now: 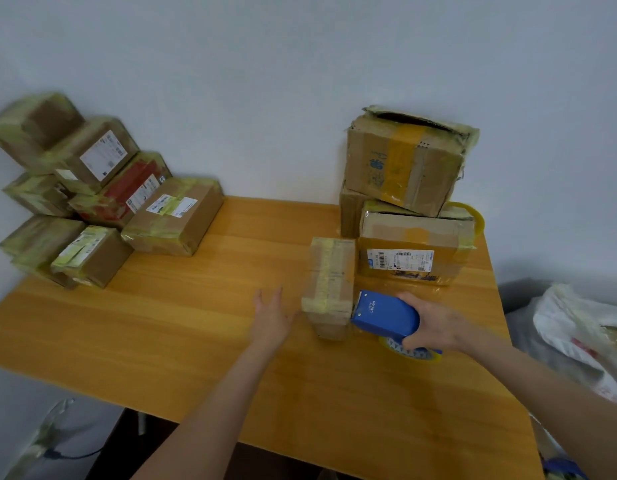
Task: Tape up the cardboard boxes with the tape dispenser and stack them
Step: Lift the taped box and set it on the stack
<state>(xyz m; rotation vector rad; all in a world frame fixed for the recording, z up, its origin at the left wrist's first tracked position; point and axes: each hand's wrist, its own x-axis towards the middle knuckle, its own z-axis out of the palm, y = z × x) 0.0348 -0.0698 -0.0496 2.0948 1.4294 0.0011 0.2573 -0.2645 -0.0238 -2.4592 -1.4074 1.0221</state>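
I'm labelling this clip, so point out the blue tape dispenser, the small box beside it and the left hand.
blue tape dispenser point(386, 315), head view, on its blue cover.
small box point(329, 271), head view, on its taped top face.
left hand point(270, 317), head view, on the back of the hand.

Smooth wood-look table point(231, 341); matt cardboard boxes point(329, 285), glossy tape; dispenser point(386, 315) seemingly blue plastic.
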